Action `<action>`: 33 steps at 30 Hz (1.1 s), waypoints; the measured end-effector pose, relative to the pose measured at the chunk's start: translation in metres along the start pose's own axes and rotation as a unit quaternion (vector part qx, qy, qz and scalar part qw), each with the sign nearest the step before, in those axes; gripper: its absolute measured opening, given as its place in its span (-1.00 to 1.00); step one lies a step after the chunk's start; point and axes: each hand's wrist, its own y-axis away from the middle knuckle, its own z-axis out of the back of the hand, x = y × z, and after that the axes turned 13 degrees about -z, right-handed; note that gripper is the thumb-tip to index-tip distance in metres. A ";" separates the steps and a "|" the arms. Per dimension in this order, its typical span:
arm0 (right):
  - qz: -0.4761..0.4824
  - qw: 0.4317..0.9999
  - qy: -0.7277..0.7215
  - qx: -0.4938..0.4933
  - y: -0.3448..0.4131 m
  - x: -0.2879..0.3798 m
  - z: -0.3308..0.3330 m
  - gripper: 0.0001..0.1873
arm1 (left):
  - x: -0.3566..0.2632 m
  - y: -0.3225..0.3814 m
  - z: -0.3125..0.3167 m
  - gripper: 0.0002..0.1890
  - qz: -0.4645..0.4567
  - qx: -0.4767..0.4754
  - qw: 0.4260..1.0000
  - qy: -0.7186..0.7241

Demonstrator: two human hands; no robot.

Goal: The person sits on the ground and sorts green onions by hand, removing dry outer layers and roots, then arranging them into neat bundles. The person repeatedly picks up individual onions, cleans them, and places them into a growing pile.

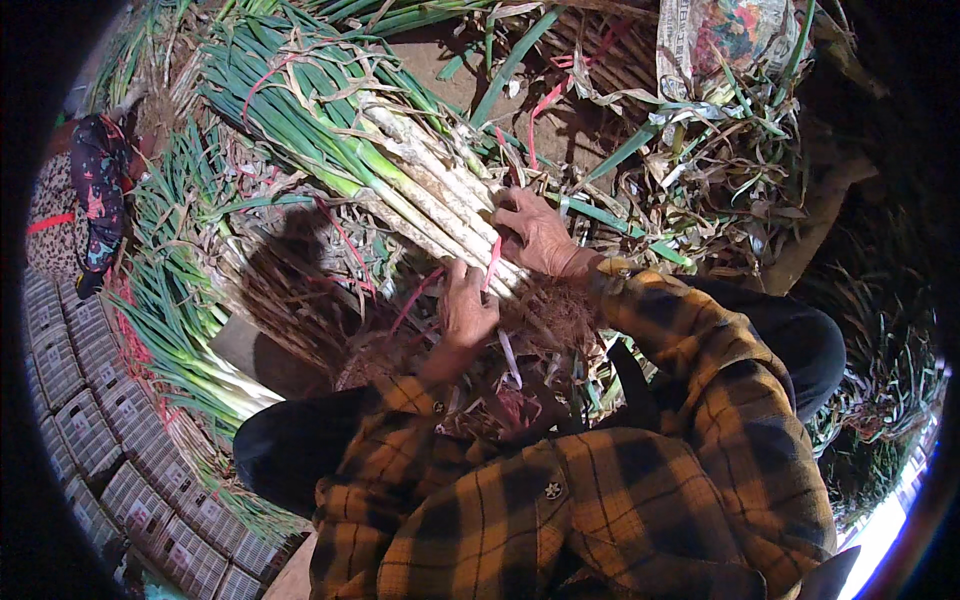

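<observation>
A bundle of green onions (pixel 420 180) lies diagonally before me, its leaves towards the upper left and its brown roots (pixel 551 311) towards me. A pink tie (pixel 493 262) crosses the white stalks near the roots. My left hand (pixel 469 300) is at the near side of the root end, its fingertips against the stalks beside the tie. Across the stalks, my right hand (pixel 532 231) rests on the far side with curled fingers touching them. Parts of the fingers are hidden, and how firmly either hand grips cannot be seen.
More green onions (pixel 217 382) lie at the left. Stacked plastic crates (pixel 112 420) stand at the lower left. Another person's patterned sleeve (pixel 101 195) shows at the left edge. Dry leaf scraps (pixel 720 187) and a printed sack (pixel 739 45) are at the upper right.
</observation>
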 end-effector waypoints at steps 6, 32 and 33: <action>0.106 0.979 0.085 0.154 0.022 -0.046 0.014 -0.56 | 0.043 0.000 -0.019 -0.80 -0.020 -0.195 0.974 0.111; -0.315 0.486 -0.781 0.232 -0.027 0.103 0.111 -0.40 | -0.021 -0.065 0.107 -0.57 0.182 -0.283 0.594 0.731; -0.297 0.494 -0.783 0.232 -0.023 0.114 0.116 -0.41 | -0.026 -0.061 0.112 -0.62 0.210 -0.234 0.619 0.720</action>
